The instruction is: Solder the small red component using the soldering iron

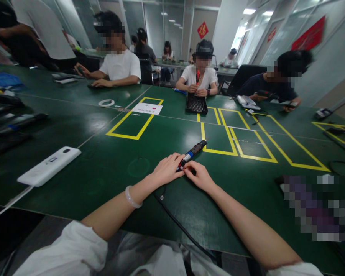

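Note:
A slim black electric tool [194, 150] with a blue band and a silver section lies slantwise on the green table, its thin tip pointing away from me. My left hand [168, 168] wraps over its near end and holds it against the table. Beside it, my right hand [198, 173] has thumb and fingers pinched together at the same near end. Small red and dark parts show between the hands; what the right fingertips pinch is too small to make out. From under my left hand a black cord [175, 218] runs toward my lap, with a small ring [161, 197] near it.
Yellow tape rectangles [220, 153] mark the table. A white power bank-like box [49, 165] with a cable lies left; a blurred-out object [316, 209] lies right. Across sit several people, one behind a black tray [196, 105]. A paper sheet [147, 108] and white coil [106, 103] lie farther off.

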### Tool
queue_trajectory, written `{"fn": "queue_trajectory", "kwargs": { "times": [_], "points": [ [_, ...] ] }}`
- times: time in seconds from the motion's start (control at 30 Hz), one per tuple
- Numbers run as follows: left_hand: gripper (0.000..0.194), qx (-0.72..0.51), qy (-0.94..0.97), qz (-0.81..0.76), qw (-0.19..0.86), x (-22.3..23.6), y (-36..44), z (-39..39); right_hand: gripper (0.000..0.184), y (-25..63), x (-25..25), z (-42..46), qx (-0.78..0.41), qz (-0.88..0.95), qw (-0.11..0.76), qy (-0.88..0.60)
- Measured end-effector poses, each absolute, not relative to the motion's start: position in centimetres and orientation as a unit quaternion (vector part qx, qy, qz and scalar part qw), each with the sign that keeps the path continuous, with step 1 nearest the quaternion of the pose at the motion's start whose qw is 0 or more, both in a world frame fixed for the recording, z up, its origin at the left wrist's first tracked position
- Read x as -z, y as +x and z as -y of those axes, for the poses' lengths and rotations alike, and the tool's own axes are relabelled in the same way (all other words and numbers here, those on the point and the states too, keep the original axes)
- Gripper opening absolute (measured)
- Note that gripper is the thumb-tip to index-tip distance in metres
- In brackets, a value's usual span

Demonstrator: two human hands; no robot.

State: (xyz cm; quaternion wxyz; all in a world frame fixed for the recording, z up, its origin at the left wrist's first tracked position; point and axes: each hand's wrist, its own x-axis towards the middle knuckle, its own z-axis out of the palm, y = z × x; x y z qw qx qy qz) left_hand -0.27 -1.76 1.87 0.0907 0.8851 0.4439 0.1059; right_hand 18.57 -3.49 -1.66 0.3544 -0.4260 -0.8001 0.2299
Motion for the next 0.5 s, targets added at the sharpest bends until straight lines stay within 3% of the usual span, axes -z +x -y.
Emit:
{"fn": "queue_trajectory", "kwargs": {
  "times": [0.5],
  "points": [
    [0.062, -0.076, 0.866, -0.493, 0.043, -2.3, -4.9, -1.5, 0.008, 19.1, 1.8, 3.6, -0.254, 0.797, 0.34, -0.431]
  ]
}}
